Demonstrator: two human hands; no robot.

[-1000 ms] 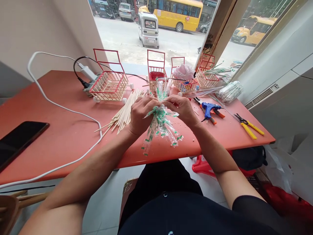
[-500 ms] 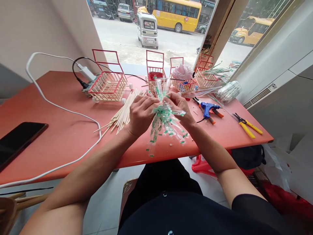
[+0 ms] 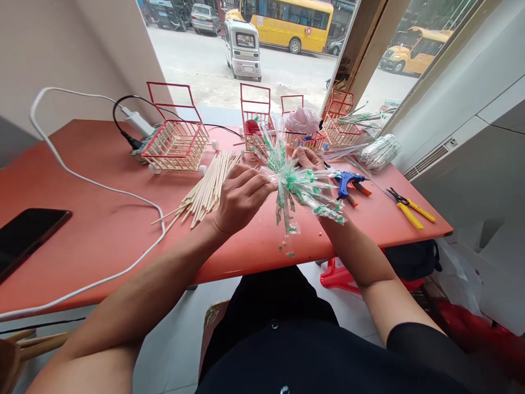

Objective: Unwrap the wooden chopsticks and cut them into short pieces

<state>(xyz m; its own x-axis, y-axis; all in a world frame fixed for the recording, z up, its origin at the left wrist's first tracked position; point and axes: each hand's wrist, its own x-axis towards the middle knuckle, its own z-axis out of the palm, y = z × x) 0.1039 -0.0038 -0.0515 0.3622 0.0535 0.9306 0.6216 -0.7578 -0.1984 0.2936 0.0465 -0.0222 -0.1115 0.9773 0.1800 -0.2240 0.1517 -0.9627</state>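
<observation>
A bunch of clear plastic wrapper strips (image 3: 289, 180) with green print fans out in front of me, gathered at its middle. My left hand (image 3: 246, 194) is closed, thumb and fingertips pinching the bunch from the left at its gathered part. On the other side my right hand (image 3: 308, 158) has its fingers bent together at the upper right strips, partly hidden behind them. To the left of the bunch, thin wooden sticks (image 3: 209, 189) lie in a loose pile on the table.
Little stick-built carts (image 3: 176, 139) with red handles line the back of the orange table (image 3: 123, 219). A blue glue gun (image 3: 348, 183), yellow-handled pliers (image 3: 410, 208) and a wrapped bundle (image 3: 379, 153) lie right. A white cable (image 3: 110, 186) and black phone (image 3: 30, 241) lie left.
The bunch has shifted right and turned, its strips now spreading toward the right. My right hand has moved right and behind the strips; my left hand stays pinched at the middle.
</observation>
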